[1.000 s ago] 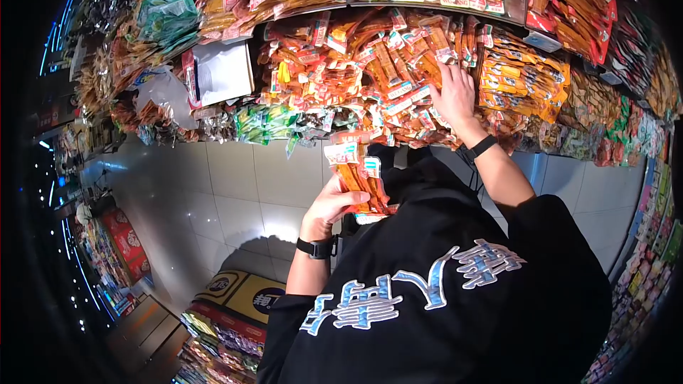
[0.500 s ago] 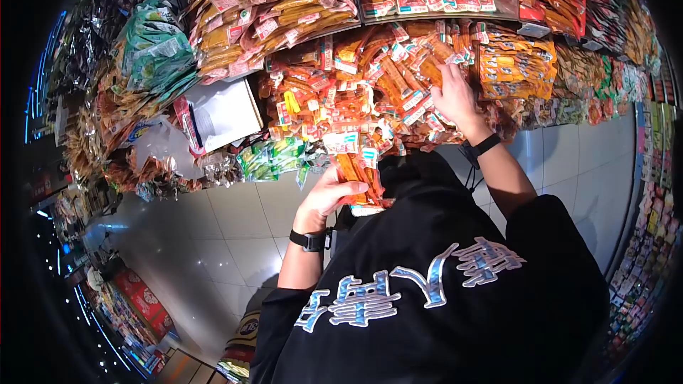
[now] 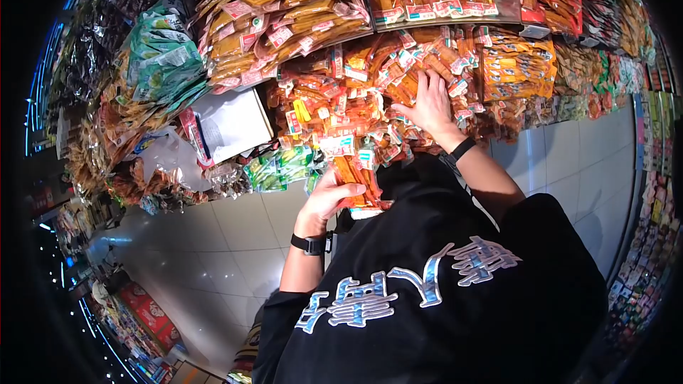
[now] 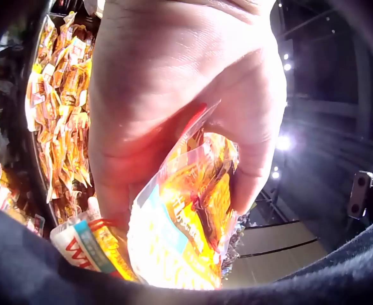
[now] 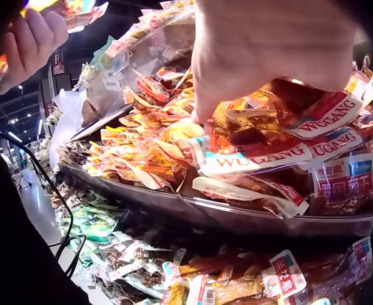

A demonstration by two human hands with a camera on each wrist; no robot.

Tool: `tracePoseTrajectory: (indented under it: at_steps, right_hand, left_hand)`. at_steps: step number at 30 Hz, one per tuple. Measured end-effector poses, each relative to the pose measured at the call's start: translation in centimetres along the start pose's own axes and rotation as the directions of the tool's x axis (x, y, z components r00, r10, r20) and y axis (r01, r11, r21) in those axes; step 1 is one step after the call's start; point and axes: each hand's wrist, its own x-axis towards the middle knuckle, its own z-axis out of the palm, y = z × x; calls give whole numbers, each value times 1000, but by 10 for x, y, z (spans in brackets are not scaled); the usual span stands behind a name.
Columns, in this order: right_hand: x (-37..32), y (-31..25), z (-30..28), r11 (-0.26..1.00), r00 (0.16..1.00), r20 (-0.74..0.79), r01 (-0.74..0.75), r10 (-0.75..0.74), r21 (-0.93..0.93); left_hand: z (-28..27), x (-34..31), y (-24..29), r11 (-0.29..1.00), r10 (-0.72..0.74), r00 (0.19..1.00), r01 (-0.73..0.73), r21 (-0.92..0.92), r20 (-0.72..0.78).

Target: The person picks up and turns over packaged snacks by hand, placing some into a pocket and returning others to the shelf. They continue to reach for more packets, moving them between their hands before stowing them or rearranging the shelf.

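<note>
My left hand point(image 3: 326, 200) grips several vacuum-sealed snack packets point(image 3: 354, 174), orange-brown with red and white labels, in front of the black shirt. In the left wrist view the thumb and fingers close round the clear wrappers point(image 4: 193, 210) from both sides. Over the shelf, my right hand point(image 3: 430, 105) rests on a heap of similar packets, thumb spread away from the fingers. Seen from the right wrist, that hand point(image 5: 269, 51) lies over packets printed WUGANG point(image 5: 262, 159). Its fingertips are hidden there.
A clear-edged bin rim point(image 5: 237, 216) fronts the heap. Yellow packets point(image 3: 518, 67) lie to the right, a white sheet point(image 3: 231, 124) and a plastic bag point(image 3: 174, 160) to the left. Larger packets point(image 3: 284, 14) fill the shelf above. Tiled floor point(image 3: 235, 242) shows below.
The right hand has shifted left and toward the body across the heap, its fingers now more upright in the head view. The left hand keeps its packets. The head view has turned slightly.
</note>
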Motion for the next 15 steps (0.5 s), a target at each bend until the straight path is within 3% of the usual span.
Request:
tracePoseTrajectory:
  at_steps: [9,12,15]
  right_hand:
    - [10,5,1,992,989,80,-125,124,8]
    - [15,10,-4,981,967,196,-178,160,75]
    - [16,22,-2,985,973,209,-127,101,114]
  left_hand:
    - [-1,-3,-4,1000,1,1000,-1,8,-14]
    - [0,-5,-4,1000,1,1000,0,29,-17]
    - [2,-8,-3,999,13,1000,-13,39,-15]
